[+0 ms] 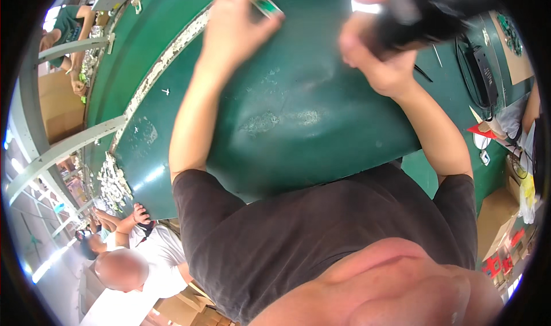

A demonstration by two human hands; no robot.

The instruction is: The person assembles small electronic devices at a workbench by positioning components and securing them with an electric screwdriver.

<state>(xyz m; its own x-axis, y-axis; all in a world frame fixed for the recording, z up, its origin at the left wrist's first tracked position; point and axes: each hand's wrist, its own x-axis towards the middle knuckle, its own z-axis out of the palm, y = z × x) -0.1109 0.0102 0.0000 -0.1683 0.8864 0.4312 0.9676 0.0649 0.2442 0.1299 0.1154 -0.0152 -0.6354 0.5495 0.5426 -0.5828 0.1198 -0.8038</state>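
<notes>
My left hand (232, 30) is closed on a small green-and-white rectangular piece (268, 7), pinched between thumb and fingers at the far side of the bench. It looks like a little circuit board in a pale frame, though its details are too small to tell. To the right, my right hand (384, 68) wraps round a black handheld tool (410, 19), smeared by motion, so its exact kind cannot be made out. Both hands are above the dark green work surface (287, 148), well apart from each other.
A black power adapter (481, 76) with its cable lies on the right. One small white part (166, 91) rests left of my left forearm. Pale parts are heaped (113, 182) at the left edge. Co-workers sit at left; a cardboard box (498, 214) stands at right.
</notes>
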